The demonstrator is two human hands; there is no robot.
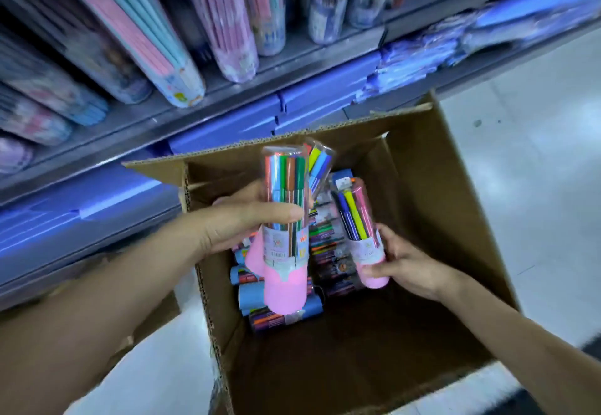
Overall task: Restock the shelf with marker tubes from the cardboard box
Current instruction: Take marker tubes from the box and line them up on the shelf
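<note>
An open cardboard box stands on the floor below the shelf. Several marker tubes with blue and pink caps lie at its bottom. My left hand grips a bundle of clear marker tubes with pink bases above the box; a second tube pokes out behind the front one. My right hand holds one pink-based marker tube upright, just right of the bundle.
Long clear tubes of pastel pens lie in rows on the grey shelf above. Blue packs fill the lower shelf and spill at the right. White tiled floor lies right of the box.
</note>
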